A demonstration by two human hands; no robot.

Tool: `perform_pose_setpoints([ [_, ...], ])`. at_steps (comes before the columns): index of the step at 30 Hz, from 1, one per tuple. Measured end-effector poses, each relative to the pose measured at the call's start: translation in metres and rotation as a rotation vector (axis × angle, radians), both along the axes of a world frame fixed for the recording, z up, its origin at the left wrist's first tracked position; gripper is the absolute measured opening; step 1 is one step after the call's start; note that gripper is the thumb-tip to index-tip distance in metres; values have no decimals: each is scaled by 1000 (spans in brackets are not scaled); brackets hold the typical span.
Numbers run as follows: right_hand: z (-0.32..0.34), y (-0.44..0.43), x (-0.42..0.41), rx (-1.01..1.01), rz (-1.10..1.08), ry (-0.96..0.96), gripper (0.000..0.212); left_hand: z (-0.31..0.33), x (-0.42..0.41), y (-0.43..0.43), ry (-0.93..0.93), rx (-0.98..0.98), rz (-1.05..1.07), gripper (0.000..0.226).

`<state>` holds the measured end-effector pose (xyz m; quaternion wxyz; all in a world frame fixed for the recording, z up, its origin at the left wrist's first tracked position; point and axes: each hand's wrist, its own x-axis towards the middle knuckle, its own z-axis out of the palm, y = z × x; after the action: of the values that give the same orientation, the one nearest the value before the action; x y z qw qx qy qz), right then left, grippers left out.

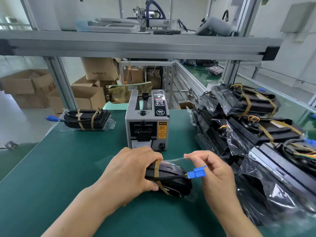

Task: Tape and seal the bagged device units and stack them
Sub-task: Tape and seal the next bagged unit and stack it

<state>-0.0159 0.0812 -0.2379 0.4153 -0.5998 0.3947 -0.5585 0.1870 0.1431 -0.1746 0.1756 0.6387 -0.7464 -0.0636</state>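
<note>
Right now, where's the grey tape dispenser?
Head view: grey metal tape dispenser, centre of green mat, just beyond left hand, left of stacked black bagged units.

A matt, dark green mat [68, 177] covers the bench. The black device unit [174, 182] has a dull plastic shell and sits inside a thin clear bag [174, 159] of glossy, crinkled film, banded with tan matt tape [156, 170]. Its blue connector [199, 172] is smooth plastic. The tape dispenser [145, 127] has a grey, satin-painted casing with glossy labels. The stacked units [266, 132] wear the same shiny film. Behind are brushed aluminium rails [136, 48] and matt brown cardboard boxes [97, 69].
</note>
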Motion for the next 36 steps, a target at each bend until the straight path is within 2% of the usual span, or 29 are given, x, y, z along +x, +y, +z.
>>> perform_pose_setpoints([
  [4, -2, 0, 2, 80, 15, 14, 19, -1, 2, -5, -18, -9, -47, 58],
  [6, -4, 3, 0, 138, 113, 7, 7, 1, 4, -8, -40, -4, -63, 61],
  [7, -5, 5, -2, 175, 207, 2, 7, 1, 4, -9, -39, -2, -63, 62],
  [9, -9, 7, -9, 249, 384, 6, 32, 0, 5, -10, -50, 8, -59, 68],
  [11, -9, 9, -15, 259, 447, 43, 38, -1, 6, -10, -56, 31, -72, 72],
  [13, -6, 12, -16, 201, 428, 109, 35, 1, 9, -6, 61, 104, -76, 73],
  [15, -5, 15, -17, 144, 416, 127, 27, 9, 14, -3, 310, 187, -33, 66],
  [17, -4, 21, -15, 109, 409, 138, 28, 16, 20, -11, 547, 147, 90, 36],
  [18, -5, 23, -15, 95, 404, 144, 28, 19, 23, -19, 660, 86, 202, 18],
  [19, -5, 24, -13, 84, 395, 138, 24, 21, 26, -29, 782, 44, 323, 9],
  [20, -6, 25, -12, 71, 383, 125, 22, 21, 30, -41, 908, 48, 438, 12],
  [22, -7, 28, -11, 46, 351, 108, 20, 21, 35, -60, 1118, 193, 586, 14],
  [25, -8, 31, -7, -31, 317, 120, 24, 18, 39, -79, 1307, 453, 655, 21],
  [28, -11, 32, -4, -78, 274, 109, 29, 16, 44, -92, 1429, 531, 683, 26],
  [36, -18, 38, -6, -194, 128, 172, 32, 5, 39, -110, 1383, 484, 712, 21],
])
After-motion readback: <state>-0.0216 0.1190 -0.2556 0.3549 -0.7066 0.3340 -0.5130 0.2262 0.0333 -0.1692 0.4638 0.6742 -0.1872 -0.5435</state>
